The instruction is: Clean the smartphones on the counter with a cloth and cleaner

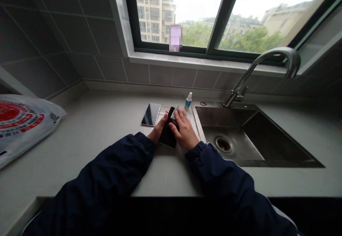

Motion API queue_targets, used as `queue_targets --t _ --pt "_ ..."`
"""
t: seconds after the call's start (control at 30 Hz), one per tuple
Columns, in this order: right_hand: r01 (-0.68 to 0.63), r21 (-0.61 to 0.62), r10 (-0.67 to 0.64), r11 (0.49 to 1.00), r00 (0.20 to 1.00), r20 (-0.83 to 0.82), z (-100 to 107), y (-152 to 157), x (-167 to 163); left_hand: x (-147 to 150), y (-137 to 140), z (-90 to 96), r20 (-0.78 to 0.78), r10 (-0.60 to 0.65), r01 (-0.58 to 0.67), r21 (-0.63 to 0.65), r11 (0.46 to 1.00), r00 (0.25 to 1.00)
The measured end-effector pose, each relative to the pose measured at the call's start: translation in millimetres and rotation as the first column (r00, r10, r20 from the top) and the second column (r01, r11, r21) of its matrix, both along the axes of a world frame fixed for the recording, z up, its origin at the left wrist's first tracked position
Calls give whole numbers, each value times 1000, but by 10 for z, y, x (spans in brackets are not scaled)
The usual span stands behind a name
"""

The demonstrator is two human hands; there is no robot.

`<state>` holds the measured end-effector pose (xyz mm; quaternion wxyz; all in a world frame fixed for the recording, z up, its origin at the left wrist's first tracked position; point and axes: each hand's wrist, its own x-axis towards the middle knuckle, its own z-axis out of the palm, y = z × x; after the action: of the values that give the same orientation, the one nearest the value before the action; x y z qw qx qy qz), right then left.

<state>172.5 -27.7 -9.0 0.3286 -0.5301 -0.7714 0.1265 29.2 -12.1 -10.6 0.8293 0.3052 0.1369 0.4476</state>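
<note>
My left hand grips a black smartphone along its left edge, tilted above the countertop. Over the upper part of that phone, my right hand presses a small white wipe under its fingers; whether it is cloth or paper I cannot tell. Just left of my hands, a second smartphone with a dark glossy face and pale rim lies flat. Behind my right hand stands a small bottle with a white cap and a blue and yellow label. Something pink and a pale flat item are partly hidden behind the held phone.
To the right is a steel sink with a curved chrome faucet. A white plastic bag with red print rests at the left on the pale countertop. A window rises behind a tiled wall.
</note>
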Motion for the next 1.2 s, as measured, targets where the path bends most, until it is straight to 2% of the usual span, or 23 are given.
queue_targets --t 0.9,1.2 --pt "-14 0 14 1000 1000 19 -13 -8 -17 23 -12 35 0 86 -86 17 996 996" --pt "-23 -29 24 999 999 30 10 -24 -25 22 -23 57 16 105 -105 -22 994 994"
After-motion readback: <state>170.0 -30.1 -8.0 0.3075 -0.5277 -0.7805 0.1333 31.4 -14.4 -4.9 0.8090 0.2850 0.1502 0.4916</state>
